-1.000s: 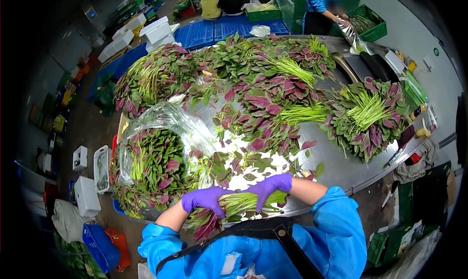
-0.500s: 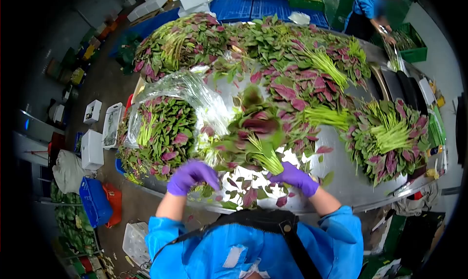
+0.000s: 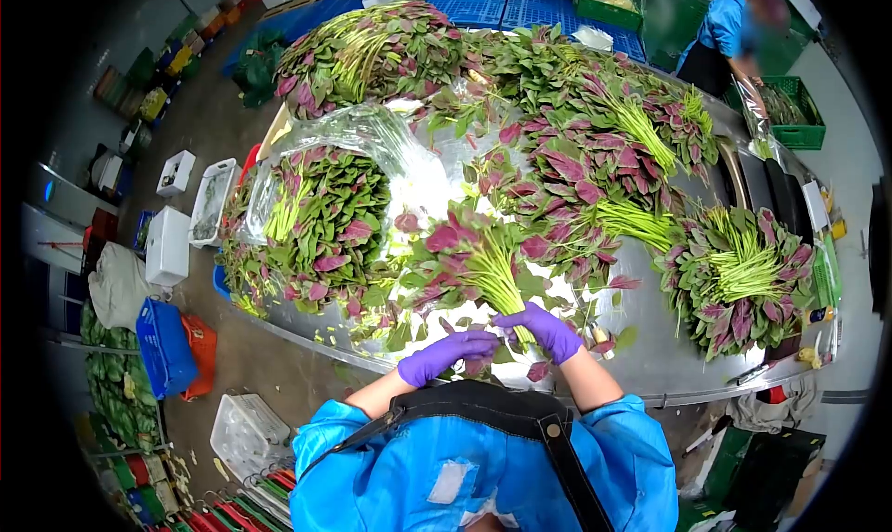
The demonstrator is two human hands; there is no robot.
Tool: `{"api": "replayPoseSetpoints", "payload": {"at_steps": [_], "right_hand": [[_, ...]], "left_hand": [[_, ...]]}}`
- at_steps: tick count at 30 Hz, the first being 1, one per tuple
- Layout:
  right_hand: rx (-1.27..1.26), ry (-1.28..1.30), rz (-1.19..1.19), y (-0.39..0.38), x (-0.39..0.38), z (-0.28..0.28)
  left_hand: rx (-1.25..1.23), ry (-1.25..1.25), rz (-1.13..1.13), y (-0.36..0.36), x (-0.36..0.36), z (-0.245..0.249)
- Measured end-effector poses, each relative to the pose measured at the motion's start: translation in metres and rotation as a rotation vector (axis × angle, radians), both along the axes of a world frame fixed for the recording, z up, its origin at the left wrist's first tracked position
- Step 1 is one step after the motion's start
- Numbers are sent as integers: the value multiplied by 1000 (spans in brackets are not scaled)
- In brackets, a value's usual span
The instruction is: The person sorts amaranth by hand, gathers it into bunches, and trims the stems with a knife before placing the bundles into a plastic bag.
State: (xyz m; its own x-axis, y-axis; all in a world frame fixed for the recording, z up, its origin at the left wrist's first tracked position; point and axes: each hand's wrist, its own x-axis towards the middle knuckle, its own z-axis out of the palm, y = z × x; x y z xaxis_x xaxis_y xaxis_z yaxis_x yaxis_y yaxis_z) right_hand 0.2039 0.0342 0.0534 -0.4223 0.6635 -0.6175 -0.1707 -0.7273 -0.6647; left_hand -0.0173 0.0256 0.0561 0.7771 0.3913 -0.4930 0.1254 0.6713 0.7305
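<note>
In the head view, my purple-gloved right hand (image 3: 546, 332) is closed around the pale green stems of a bunch of red amaranth (image 3: 497, 276). Its purple and green leaves point away from me over the metal table (image 3: 641, 346). My left hand (image 3: 452, 354), gloved the same, is beside the stem ends with its fingers stretched towards them; no held thing shows in it. Loose leaves and scraps lie under and around both hands. To the left, a large heap of amaranth (image 3: 339, 230) sits partly under clear plastic film (image 3: 372, 137).
More amaranth is piled at the far left (image 3: 372, 53) and across the back, with a stack of bunches (image 3: 743, 276) on the right. A co-worker (image 3: 720, 35) stands at the far right by a green crate (image 3: 799, 114). Blue (image 3: 172, 351) and white crates are on the floor at left.
My left hand has moved right and nearer to me, up to the stem ends. The bunch in my right hand, blurred before, now shows sharply. The whole view has shifted slightly.
</note>
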Motion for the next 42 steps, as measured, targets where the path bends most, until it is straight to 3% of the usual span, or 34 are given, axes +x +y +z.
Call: {"api": "replayPoseSetpoints", "payload": {"at_steps": [2,4,8,10,12,13,15,16,17,18,20,21,23,25,26,28,31,34,36,38,40,42], "right_hand": [[-71,33,-14,0,-2,-1],[9,-4,3,2,-2,2],[389,-171,231,39,40,72],[436,-323,412,70,72,122],[620,-486,498,105,106,160],[1014,-587,547,130,129,153],[1045,-824,629,160,157,210],[987,-709,613,180,177,214],[1137,-789,576,194,194,225],[878,-844,569,198,198,262],[1136,-924,667,248,253,235],[1148,-923,671,272,280,215],[1094,-1552,815,323,332,165],[833,-2061,779,362,377,100],[887,-2194,379,390,416,29],[665,-2163,373,407,432,-18],[570,-2141,546,405,426,-29],[760,-2269,458,392,425,-27],[936,-2364,226,388,417,-15],[808,-2287,371,373,388,38],[1151,-2154,315,350,344,71],[1332,-1903,318,315,287,101]], "left_hand": [[-180,-160,185,-1,4,-6],[-202,-172,194,1,10,-5],[-198,-99,129,2,16,5],[-209,-107,107,2,17,2],[-188,-94,81,3,22,2],[-217,-69,81,5,26,1],[-227,-52,86,8,33,-7],[-207,-60,91,10,37,-12],[-143,-34,83,12,40,-19],[-177,-22,122,15,44,-16],[-183,3,164,26,55,0],[-203,16,192,29,55,-3],[-236,77,285,30,59,3],[-244,133,342,45,71,0],[-239,162,348,50,77,1],[-237,224,348,60,85,4],[-225,288,330,65,88,6],[-218,308,312,64,89,6],[-194,295,290,63,91,6],[-142,262,258,62,88,6],[-112,225,233,57,79,11],[-172,162,290,51,69,26]]}}
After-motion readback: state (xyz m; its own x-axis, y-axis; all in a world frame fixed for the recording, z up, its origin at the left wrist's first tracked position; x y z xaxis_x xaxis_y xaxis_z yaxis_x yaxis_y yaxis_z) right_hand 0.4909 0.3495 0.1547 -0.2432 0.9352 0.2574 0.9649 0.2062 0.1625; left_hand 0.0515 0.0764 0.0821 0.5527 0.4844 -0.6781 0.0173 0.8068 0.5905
